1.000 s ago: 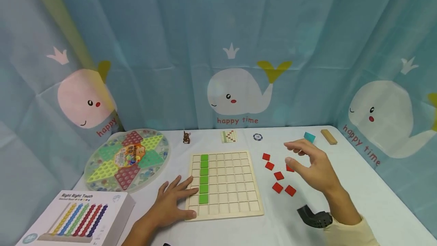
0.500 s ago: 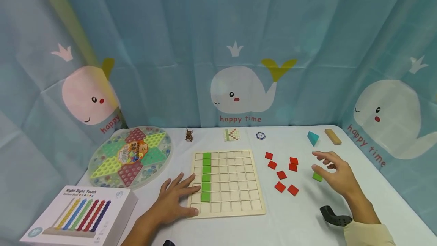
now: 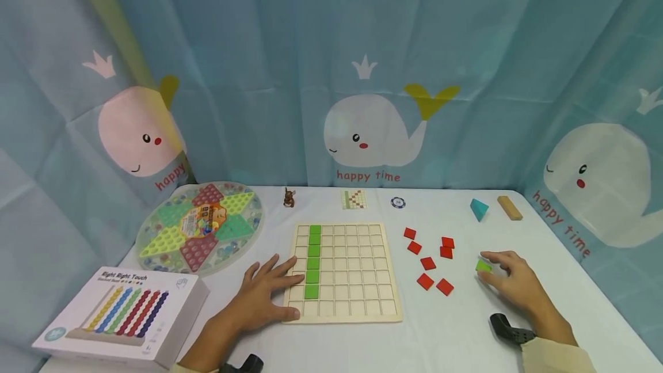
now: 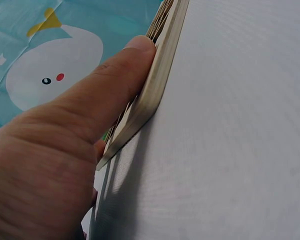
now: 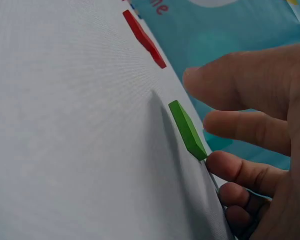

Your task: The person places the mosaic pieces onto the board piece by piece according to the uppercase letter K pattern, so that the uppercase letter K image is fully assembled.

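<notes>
In the head view a light wooden grid board (image 3: 355, 320) lies on the white table, with several green square tiles (image 3: 312, 276) standing in one column near its left side. My left hand (image 3: 261, 298) rests on the board's left edge, fingers spread; in the left wrist view the thumb (image 4: 115, 75) lies along its rim. To the right, my right hand (image 3: 520, 286) is at a loose green tile (image 3: 483, 267). In the right wrist view the thumb hovers above this green tile (image 5: 187, 130), and a fingertip is close to its edge. No firm pinch shows.
Several loose red tiles (image 3: 427, 263) lie between board and right hand. Farther back are a pattern card (image 3: 354, 199), a round chip (image 3: 398, 202), a small figurine (image 3: 289, 197), a teal pyramid (image 3: 479, 210) and a wooden block (image 3: 510, 208). Left: a round game board (image 3: 248, 246) and a box (image 3: 176, 327).
My right hand has moved right from above the red tiles and come down to the loose green tile. My left hand has stayed on the board's edge.
</notes>
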A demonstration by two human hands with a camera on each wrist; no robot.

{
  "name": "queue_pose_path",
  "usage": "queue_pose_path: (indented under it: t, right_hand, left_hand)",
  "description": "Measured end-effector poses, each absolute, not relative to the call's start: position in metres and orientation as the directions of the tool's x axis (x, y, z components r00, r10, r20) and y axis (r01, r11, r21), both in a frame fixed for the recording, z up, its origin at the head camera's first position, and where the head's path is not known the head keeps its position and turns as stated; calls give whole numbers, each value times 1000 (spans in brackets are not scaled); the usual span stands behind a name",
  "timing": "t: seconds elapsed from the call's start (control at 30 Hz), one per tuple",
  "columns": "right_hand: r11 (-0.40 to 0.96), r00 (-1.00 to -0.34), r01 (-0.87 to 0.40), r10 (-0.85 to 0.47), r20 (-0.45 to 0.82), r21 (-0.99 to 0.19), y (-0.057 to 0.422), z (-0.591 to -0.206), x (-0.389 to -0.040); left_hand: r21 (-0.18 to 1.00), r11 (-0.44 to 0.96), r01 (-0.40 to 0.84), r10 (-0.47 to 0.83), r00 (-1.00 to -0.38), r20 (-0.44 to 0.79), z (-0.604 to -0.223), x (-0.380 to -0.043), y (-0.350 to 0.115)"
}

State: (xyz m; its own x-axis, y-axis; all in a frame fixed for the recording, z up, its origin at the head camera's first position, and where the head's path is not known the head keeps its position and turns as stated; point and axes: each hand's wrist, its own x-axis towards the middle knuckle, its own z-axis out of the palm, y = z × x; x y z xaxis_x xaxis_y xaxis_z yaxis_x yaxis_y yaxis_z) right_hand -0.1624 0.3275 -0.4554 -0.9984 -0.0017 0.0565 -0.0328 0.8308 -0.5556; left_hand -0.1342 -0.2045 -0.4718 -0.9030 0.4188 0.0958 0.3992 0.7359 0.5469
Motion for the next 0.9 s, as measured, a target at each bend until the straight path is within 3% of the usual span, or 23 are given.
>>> queue_pose_path:
  t: [0.57, 0.9]
  right_hand:
    - [844, -992, -12, 57, 111, -536, 329, -463, -165]
    - [830, -948, -102, 86, 305, -549, 321, -445, -161]
  left_hand:
    - [544, 742, 393, 411, -907, 95, -474, -137, -204]
    - [547, 737, 398, 414, -905, 100, -475, -136, -204]
